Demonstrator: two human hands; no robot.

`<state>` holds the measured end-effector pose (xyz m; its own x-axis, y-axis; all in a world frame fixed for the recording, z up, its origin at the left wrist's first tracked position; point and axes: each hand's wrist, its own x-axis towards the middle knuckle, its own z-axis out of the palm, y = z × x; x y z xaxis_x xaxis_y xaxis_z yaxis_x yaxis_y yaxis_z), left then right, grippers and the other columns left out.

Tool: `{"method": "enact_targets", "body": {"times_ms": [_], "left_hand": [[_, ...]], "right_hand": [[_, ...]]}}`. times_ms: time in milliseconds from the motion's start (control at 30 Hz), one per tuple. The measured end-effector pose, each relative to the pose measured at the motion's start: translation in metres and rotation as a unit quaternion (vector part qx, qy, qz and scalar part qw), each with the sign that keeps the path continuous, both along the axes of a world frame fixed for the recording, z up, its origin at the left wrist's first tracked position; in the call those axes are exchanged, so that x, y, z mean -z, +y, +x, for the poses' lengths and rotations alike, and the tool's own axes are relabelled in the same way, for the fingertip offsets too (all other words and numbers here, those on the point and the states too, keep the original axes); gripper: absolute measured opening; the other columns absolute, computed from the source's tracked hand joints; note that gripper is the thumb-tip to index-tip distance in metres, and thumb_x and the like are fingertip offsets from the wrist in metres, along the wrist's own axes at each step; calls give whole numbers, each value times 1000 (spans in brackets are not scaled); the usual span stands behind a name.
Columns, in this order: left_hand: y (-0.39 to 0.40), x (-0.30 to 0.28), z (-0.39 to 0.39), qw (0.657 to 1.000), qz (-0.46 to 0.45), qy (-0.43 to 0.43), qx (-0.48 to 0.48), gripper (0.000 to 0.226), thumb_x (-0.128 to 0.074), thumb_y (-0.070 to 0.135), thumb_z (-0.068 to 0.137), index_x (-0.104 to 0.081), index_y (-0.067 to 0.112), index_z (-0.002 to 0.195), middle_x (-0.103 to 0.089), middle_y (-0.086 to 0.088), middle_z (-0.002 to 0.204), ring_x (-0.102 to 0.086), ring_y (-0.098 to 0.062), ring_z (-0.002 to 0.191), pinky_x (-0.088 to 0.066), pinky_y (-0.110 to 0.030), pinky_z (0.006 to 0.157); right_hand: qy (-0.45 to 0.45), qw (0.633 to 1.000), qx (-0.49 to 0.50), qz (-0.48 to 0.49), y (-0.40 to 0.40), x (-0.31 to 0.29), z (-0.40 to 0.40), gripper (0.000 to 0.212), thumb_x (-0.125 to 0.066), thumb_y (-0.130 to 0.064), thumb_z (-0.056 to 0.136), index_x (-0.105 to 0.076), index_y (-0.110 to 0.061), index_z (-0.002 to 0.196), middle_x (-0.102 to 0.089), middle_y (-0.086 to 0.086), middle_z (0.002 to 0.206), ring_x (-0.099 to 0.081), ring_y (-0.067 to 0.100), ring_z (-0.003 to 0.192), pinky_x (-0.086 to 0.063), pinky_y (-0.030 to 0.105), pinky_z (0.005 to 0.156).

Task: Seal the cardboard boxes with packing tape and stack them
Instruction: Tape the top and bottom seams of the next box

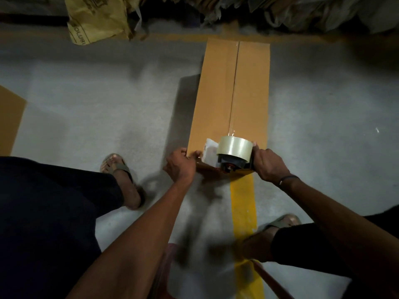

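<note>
Here at the near end, both forearms reach out over the grey floor (86,104), feet in sandals (121,169) planted either side of a yellow floor line (244,201) that runs under the work. The left hand (180,167) is curled over the near left corner of the cardboard box (216,93), fingers hooked on the top edge and gripping it. The right hand (269,165), a dark band at its wrist, is wrapped around the handle side of the tape dispenser (231,164), fingers closed on it. The dispenser sits right at the near edge of the box top, over the centre seam, its roll of clear packing tape (234,146) standing upright on top, with a pale flap beside the roll on the left.

Moving up, a shiny strip of clear tape (234,83) lies along the seam from the dispenser to the far end of the long, narrow box, which rests flat on the floor, pointing away from the person.

Off to the left edge, part of another cardboard piece (10,121) shows. At the far wall, a yellow printed bag (97,20) leans near a dim heap of cardboard and sacks (280,11).
</note>
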<state>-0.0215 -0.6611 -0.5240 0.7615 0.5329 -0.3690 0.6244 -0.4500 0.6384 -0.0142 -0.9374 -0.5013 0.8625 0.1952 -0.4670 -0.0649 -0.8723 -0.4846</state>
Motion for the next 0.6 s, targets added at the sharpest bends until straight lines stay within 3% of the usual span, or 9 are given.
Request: {"method": "enact_targets", "body": {"times_ms": [67,133,167,267,367,467,533,567,600], "left_hand": [[-2,-1,0,999,36,21,4,35,-85,49,78,-75,24,100,-76,1,106,-64,-29,111,-35,-43,94],[0,-1,3,998,50,32,2,33,-87,49,76,-74,26,94,-76,3,103,-63,-30,113,-31,-45,94],[1,0,5,998,53,35,1,32,-87,50,75,-72,27,91,-76,3,101,-62,-30,113,-30,-46,94],[0,0,7,997,63,43,3,35,-87,53,74,-72,27,92,-76,3,103,-61,-30,115,-29,-48,96],[1,4,5,997,66,34,11,38,-87,54,74,-73,25,94,-76,3,105,-61,-32,116,-30,-51,97],[0,5,2,997,71,18,15,37,-87,53,75,-72,25,93,-76,1,104,-61,-33,115,-32,-52,99],[-1,6,1,996,81,13,18,37,-86,52,76,-72,24,94,-76,0,104,-62,-34,114,-34,-54,101],[0,7,2,996,87,11,22,36,-87,52,76,-71,24,92,-77,-1,103,-62,-34,113,-36,-55,101],[0,7,1,995,93,10,26,34,-87,51,76,-69,25,89,-77,-1,102,-63,-35,112,-37,-56,101]], "right_hand": [[-30,998,-9,-48,6,-6,-2,77,-4,-54,104,-44,8,127,-55,17,67,-51,35,53,-47,40,49],[-108,988,-5,-114,13,-4,-1,113,29,-72,80,-48,7,105,-45,6,66,-42,25,55,-46,40,63],[-124,985,-7,-118,10,-1,0,116,31,-72,73,-48,7,103,-42,4,66,-40,22,55,-44,39,66],[-165,979,-42,-109,0,4,1,99,12,-59,96,-51,7,134,-56,16,72,-53,37,63,-39,39,57],[-77,992,-15,-103,-33,-4,4,59,-17,-39,110,-41,-3,151,-66,24,95,-61,42,88,-48,46,69],[-66,991,22,-112,-81,-12,-1,65,-17,-41,104,-28,-6,158,-66,26,101,-61,44,94,-42,42,70],[-114,983,19,-141,-112,-13,-4,91,3,-64,95,-60,-11,134,-68,18,86,-62,39,86,-38,37,69],[-101,986,43,-124,-122,-11,-5,102,12,-74,89,-70,-15,101,-67,11,75,-62,34,79,-39,35,69],[-92,986,66,-119,-128,-10,-6,100,15,-79,86,-63,-16,76,-63,5,67,-61,29,73,-40,35,70]]}}
